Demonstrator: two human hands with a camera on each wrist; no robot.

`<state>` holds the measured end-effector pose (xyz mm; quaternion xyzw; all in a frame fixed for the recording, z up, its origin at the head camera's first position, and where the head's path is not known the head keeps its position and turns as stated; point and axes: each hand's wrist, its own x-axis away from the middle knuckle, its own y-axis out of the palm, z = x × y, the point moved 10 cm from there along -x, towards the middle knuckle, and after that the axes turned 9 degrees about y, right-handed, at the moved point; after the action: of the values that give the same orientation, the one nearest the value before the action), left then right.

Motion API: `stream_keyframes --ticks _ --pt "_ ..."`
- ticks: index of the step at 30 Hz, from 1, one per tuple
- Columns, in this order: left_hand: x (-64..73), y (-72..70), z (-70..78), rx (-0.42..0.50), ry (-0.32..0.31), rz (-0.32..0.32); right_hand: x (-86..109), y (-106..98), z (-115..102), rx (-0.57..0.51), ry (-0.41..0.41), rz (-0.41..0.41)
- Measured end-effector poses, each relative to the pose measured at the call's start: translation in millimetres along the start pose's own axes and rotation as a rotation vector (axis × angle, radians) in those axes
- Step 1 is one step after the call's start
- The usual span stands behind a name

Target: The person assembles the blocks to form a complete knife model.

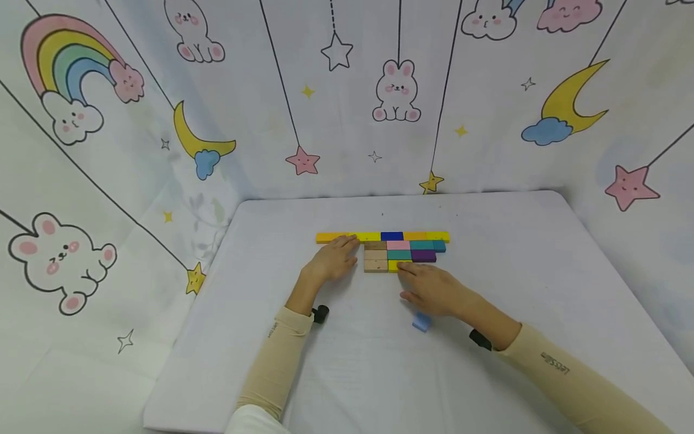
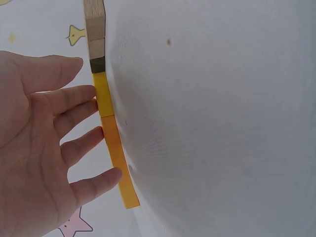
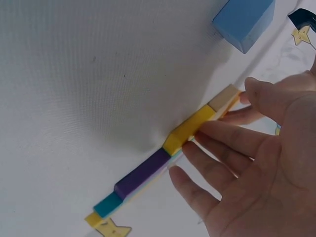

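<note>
Coloured rectangular blocks lie in rows on the white table. Across the back runs a long row of orange (image 1: 328,238), yellow and dark blue (image 1: 392,235) blocks. My left hand (image 1: 332,260) has its fingers extended onto the left part of that row; in the left wrist view they touch the yellow block (image 2: 103,96) and the orange blocks (image 2: 117,153). With spread fingers, my right hand (image 1: 434,290) touches the front yellow block (image 3: 190,129), beside a wooden block (image 1: 376,266). The purple block (image 1: 423,256) sits just behind. Neither hand grips anything.
A light blue block (image 1: 421,322) lies apart on the table (image 1: 368,374), near the right hand's thumb side. Pink (image 1: 398,245) and teal (image 1: 423,245) blocks fill the middle rows. A patterned cloth wall (image 1: 347,132) rises behind the table's back edge.
</note>
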<state>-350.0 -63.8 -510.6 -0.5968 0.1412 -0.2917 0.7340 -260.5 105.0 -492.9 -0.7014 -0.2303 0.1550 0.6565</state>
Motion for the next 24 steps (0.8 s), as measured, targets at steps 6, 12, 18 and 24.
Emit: stream_keyframes --ticks 6,12,18,24 --pt "0.2 0.4 0.2 0.001 -0.003 -0.009 -0.3 -1 -1 -0.009 -0.015 0.015" --pt "-0.7 0.4 -0.1 0.001 -0.008 -0.007 1.5 -6 -1 -0.016 -0.024 0.053" --pt "-1.5 1.7 -0.5 -0.010 -0.008 -0.013 15.2 -11 -4 -0.060 -0.047 0.076" --pt "0.0 0.1 -0.2 0.002 -0.012 -0.012 40.3 -12 -8 -0.056 -0.098 0.087"
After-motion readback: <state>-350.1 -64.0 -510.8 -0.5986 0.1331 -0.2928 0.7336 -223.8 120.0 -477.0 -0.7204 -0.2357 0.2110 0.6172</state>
